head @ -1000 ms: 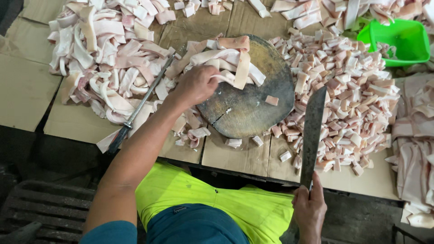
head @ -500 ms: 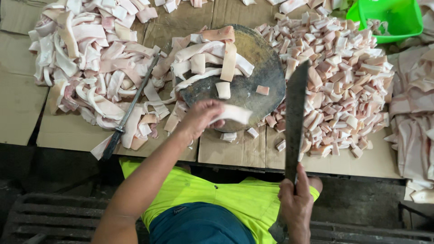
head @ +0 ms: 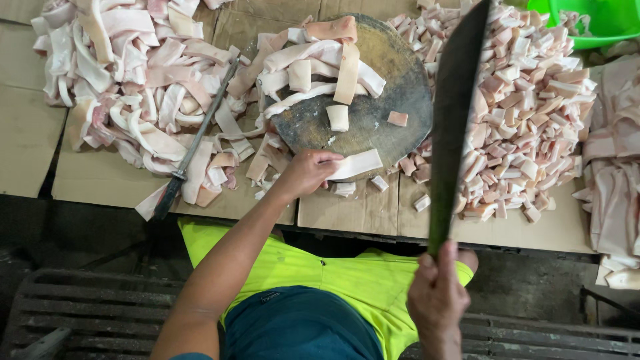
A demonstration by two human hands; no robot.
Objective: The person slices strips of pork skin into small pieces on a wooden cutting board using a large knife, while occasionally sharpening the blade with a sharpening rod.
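Left hand: my left hand [head: 308, 172] is closed in a pinch on one end of a pale meat strip [head: 353, 164], thumb on top, fingers curled under; it sits at the near edge of the chopping block.

Meat strip: flat and whitish-pink, it lies across the near rim of the round wooden chopping block [head: 387, 107], its far end pointing right and slightly away from me.

Right hand: my right hand [head: 437, 300] is wrapped fully around the handle of a long cleaver [head: 457, 113]; the fist is low and close to my body, well apart from the block.

Cleaver: the blade is dark, raised and tilted away from me, so that it crosses in front of the right edge of the block and the pile of cut pieces. It touches no meat that I can see.

On the block: several more long strips [head: 313, 63] are stacked on the far left part; two small cut cubes lie on the bare wood near the middle.

Left of the block: a big heap of uncut strips [head: 127, 87] on cardboard [head: 100, 177], with a sharpening steel [head: 197, 137] lying slantwise on it, handle toward me.

Right of the block: a wide heap of small cut cubes [head: 533, 113]; a green plastic basket [head: 600, 27] stands at the far right corner, some pieces inside.

Far right: larger slabs of pale skin [head: 617, 167] hang over the table edge.

Below: my yellow-green shirt [head: 313, 267], close against the table's near edge.
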